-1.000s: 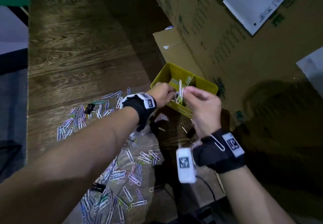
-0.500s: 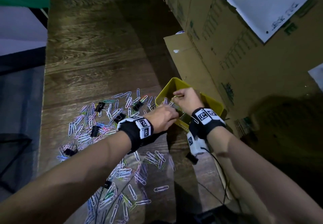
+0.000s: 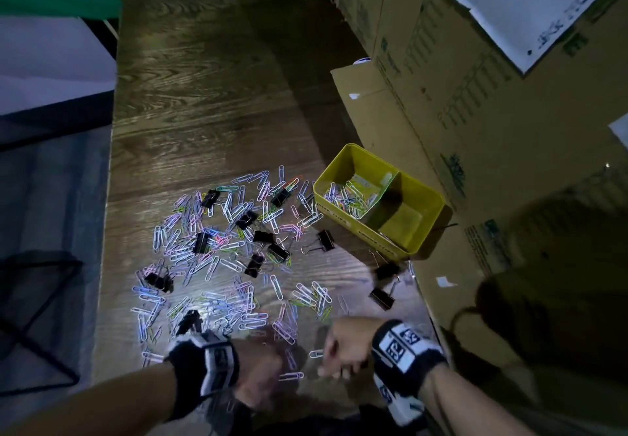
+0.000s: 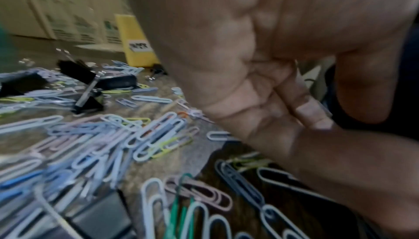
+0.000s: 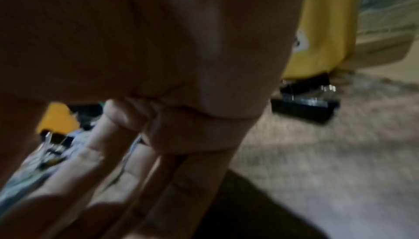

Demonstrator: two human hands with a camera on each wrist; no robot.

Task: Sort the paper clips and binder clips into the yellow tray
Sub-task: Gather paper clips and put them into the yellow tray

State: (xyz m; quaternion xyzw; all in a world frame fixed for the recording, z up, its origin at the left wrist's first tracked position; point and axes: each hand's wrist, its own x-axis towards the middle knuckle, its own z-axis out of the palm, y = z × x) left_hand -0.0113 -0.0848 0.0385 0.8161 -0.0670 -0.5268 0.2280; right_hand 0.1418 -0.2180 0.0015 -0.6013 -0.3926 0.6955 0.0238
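On the worktop [image 3: 210, 102], paper clips [image 3: 217, 265] and binder clips [image 3: 204, 241] lie scattered left of the yellow tray [image 3: 424, 224]; its left compartment holds paper clips. Head view blurs the left hand [image 3: 260, 372]; wrist view shows curled fingers, contents unclear. Right hand [image 3: 343, 347] curled, grip indeterminate.

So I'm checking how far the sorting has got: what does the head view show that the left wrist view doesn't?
Only the head view looks into the yellow tray: paper clips fill its left compartment, while the right one looks bare. It also shows both hands, left hand and right hand, at the near edge. Only the left wrist view shows the left hand's fingers curled, though blurred. Both show loose clips and black binder clips scattered on the table.
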